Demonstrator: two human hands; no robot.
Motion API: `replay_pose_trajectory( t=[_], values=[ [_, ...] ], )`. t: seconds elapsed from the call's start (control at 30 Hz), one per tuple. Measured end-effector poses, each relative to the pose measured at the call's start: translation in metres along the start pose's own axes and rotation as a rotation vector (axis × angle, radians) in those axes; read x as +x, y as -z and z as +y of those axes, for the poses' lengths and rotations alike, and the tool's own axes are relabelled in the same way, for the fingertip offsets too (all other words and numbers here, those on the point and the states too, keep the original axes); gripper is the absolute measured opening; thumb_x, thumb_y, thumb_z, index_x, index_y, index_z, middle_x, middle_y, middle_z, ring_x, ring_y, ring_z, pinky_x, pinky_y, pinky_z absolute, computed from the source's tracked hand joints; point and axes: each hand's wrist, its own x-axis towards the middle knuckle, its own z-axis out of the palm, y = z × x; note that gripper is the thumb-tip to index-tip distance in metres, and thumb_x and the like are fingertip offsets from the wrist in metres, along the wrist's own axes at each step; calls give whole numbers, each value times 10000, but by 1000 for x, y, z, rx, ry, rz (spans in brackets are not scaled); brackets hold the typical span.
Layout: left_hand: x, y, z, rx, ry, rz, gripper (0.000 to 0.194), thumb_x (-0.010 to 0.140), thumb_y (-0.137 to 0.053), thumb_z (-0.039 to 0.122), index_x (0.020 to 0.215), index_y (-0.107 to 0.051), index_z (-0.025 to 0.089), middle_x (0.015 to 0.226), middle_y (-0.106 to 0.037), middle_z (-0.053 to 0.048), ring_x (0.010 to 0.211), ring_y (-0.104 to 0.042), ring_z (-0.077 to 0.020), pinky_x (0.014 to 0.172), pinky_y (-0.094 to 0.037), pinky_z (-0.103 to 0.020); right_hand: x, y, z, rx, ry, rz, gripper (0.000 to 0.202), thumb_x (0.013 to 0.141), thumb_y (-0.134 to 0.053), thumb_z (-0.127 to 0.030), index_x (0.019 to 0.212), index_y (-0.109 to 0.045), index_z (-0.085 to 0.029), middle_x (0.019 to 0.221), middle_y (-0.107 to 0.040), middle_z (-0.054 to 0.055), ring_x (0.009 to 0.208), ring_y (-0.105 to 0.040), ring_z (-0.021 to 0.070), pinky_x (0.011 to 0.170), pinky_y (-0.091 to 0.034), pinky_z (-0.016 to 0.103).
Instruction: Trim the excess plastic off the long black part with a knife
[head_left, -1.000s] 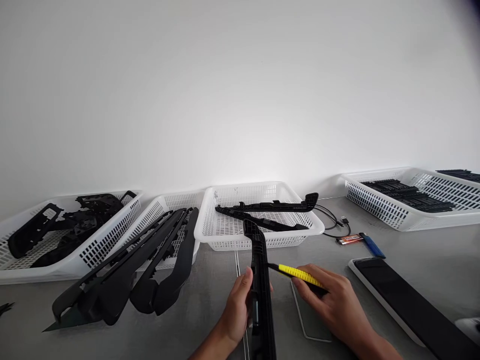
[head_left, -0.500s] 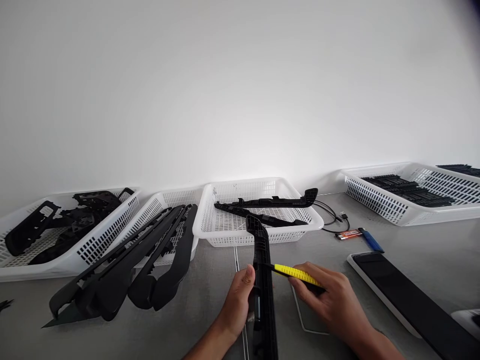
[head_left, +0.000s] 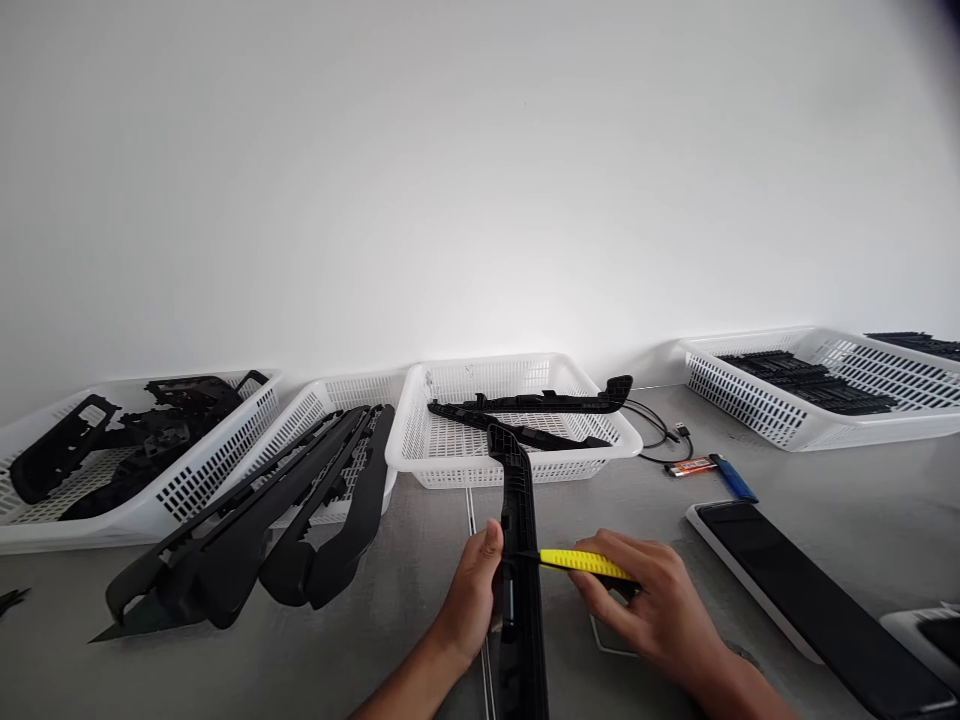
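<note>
With the clock centred on the held piece, a left basket of dark parts is seen toward half past nine, and a row of long dark pieces is laid nearer, on the same side. At eight, the black strip is gripped by the left hand, thumb on its edge; the other fingers are hidden behind it. The strip is held upright before a middle basket at twelve. From three o'clock, a yellow cutter is pinched by the right hand, fingers closed round its handle, its tip brought to the strip; actual contact cannot be told. Trimming or scraping of the strip appears to be in hand. For the next stroke, a light, controlled pull is called for, with the left thumb clear of the tip.
</note>
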Motion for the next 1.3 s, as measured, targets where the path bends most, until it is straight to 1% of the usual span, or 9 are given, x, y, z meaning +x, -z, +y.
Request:
replay_pose_trajectory(
  t=[0.37, 0.53, 0.7, 0.83, 0.93, 1.03, 1.13, 1.23, 1.3],
  values=[
    [4, 7, -11, -23, 31, 18, 655, 807, -651, 834, 767, -602, 182, 685, -544, 21, 603, -489, -127, 581, -407, -266, -1, 0, 3, -14, -57, -6, 256, 1002, -584, -320, 841, -733, -187, 649, -665, -1, 542, -586, 104, 559, -414, 213],
    [3, 4, -7, -15, 10, 47, 667, 812, -625, 851, 772, -593, 186, 685, -544, 25, 600, -488, -123, 573, -412, -257, -2, 4, 7, -17, -29, -110, 250, 983, -600, -338, 822, -717, -187, 659, -661, 0, 547, -556, 108, 556, -396, 225],
    [1, 2, -2, 7, 9, -92, 670, 848, -577, 846, 698, -557, 194, 612, -493, 27, 518, -417, -107, 497, -352, -255, 0, 3, 13, -34, -185, -14, 302, 1022, -570, -397, 899, -748, -187, 751, -721, 26, 627, -626, 133, 599, -451, 227],
    [0, 0, 0, 25, 15, -171, 640, 834, -594, 812, 664, -545, 197, 584, -481, 21, 494, -387, -107, 460, -318, -257, 0, 1, 15, -38, -226, 16, 351, 1037, -550, -453, 910, -741, -187, 772, -728, 36, 660, -641, 148, 628, -471, 233],
    [0, -1, 1, -23, 27, -121, 597, 809, -654, 774, 707, -560, 194, 600, -506, 20, 509, -398, -110, 467, -323, -252, 0, 3, 15, -12, -210, -6, 343, 1040, -542, -436, 911, -738, -186, 781, -728, 37, 675, -650, 149, 643, -470, 233],
    [1, -2, 0, -80, -7, -22, 582, 810, -712, 740, 707, -569, 185, 618, -512, 26, 542, -423, -108, 517, -368, -249, -1, 7, 15, 16, -143, -92, 322, 1016, -567, -409, 842, -718, -184, 691, -679, 8, 595, -594, 124, 593, -418, 229],
    [2, -2, 1, -90, -37, 25, 612, 819, -690, 775, 703, -577, 184, 625, -519, 24, 559, -431, -111, 546, -384, -251, -2, 7, 15, 11, -131, -130, 312, 999, -575, -400, 814, -702, -184, 658, -652, -1, 568, -559, 117, 570, -387, 229],
    [1, -1, 2, 0, -55, -58, 648, 884, -578, 799, 669, -570, 188, 593, -494, 18, 542, -391, -113, 519, -348, -253, -1, 6, 15, -17, -159, -114, 321, 1008, -566, -406, 815, -696, -185, 661, -638, -1, 578, -553, 119, 585, -394, 230],
    [0, -1, 3, 37, -92, -115, 611, 928, -553, 749, 689, -584, 187, 589, -498, 14, 553, -394, -120, 528, -354, -252, -1, 4, 15, -30, -177, -101, 341, 1021, -557, -418, 820, -701, -183, 668, -640, 4, 588, -559, 123, 597, -402, 231]
  ],
)
